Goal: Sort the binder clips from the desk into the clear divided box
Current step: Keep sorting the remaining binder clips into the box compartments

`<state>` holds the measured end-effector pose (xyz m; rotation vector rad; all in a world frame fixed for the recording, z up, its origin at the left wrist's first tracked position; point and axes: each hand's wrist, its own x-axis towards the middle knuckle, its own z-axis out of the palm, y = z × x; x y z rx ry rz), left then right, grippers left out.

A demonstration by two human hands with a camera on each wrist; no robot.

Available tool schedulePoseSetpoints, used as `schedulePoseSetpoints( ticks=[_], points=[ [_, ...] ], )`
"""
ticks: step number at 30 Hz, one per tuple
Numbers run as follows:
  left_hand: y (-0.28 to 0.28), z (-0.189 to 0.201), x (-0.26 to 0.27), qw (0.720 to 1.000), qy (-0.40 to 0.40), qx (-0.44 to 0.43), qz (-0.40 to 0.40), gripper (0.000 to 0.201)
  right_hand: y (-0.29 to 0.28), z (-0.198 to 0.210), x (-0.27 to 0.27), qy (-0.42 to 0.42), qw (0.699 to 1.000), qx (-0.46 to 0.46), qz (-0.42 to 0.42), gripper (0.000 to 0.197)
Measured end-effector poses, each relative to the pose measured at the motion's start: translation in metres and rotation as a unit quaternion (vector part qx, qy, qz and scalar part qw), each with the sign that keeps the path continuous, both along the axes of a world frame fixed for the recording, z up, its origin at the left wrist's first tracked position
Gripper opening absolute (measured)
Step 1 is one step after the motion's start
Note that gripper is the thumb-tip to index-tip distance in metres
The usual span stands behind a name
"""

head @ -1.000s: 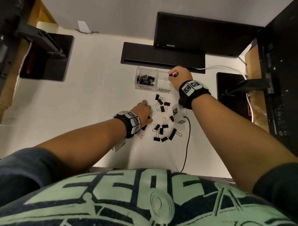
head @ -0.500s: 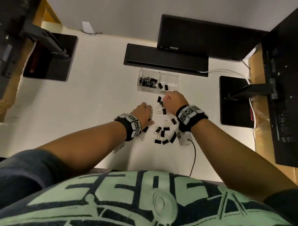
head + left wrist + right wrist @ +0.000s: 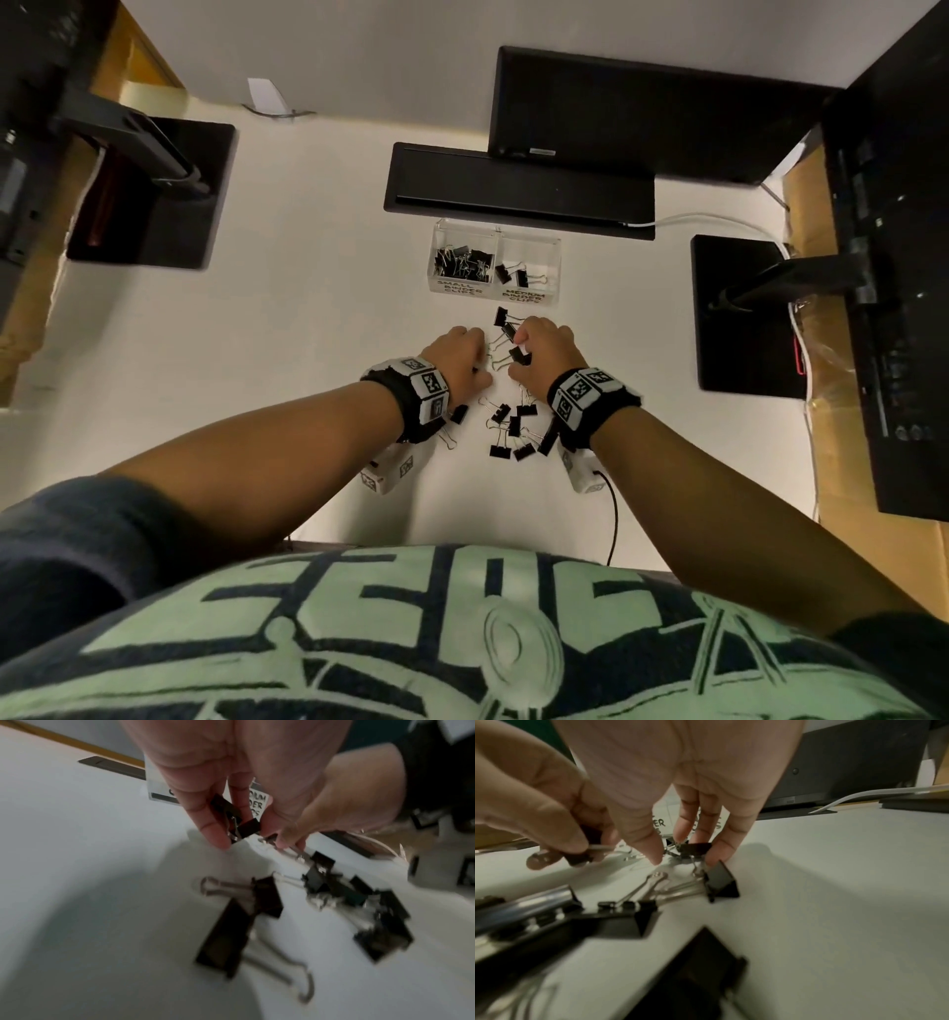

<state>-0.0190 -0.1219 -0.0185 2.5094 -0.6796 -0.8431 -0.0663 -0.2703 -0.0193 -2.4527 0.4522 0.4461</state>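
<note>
Black metal binder clips scattered just before clear divided plastic box; left hand pinching small clip, right hand fingers curled round another clip, nearer box's medium side.

Clear divided box, front wall: left compartment label reads "SMALL BINDER CLIPS"; right compartment label reads "MEDIUM BINDER CLIPS", hand-lettered in black. Wrist views show only fragments of these. Shirt print: large block characters, upside down, not legible. Wristband tags carry black-and-white square codes, no text.
</note>
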Motion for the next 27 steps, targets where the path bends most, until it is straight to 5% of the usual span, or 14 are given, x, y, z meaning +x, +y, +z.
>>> schedulePoseSetpoints(
  ticks=[8, 16, 27],
  points=[
    [-0.022, 0.037, 0.033, 0.965, 0.132, -0.117, 0.194, 0.011, -0.007, -0.004, -0.003, -0.028, 0.998, 0.046, -0.041, 0.022],
    [-0.070, 0.065, 0.079, 0.926, 0.174, -0.174, 0.286, 0.017, -0.016, -0.008, -0.006, -0.041, 0.985, 0.075, -0.148, 0.020],
    [-0.078, 0.069, 0.092, 0.967, 0.082, -0.091, 0.223, 0.018, -0.037, 0.010, 0.006, -0.080, 0.957, 0.133, -0.246, 0.019]
  ],
)
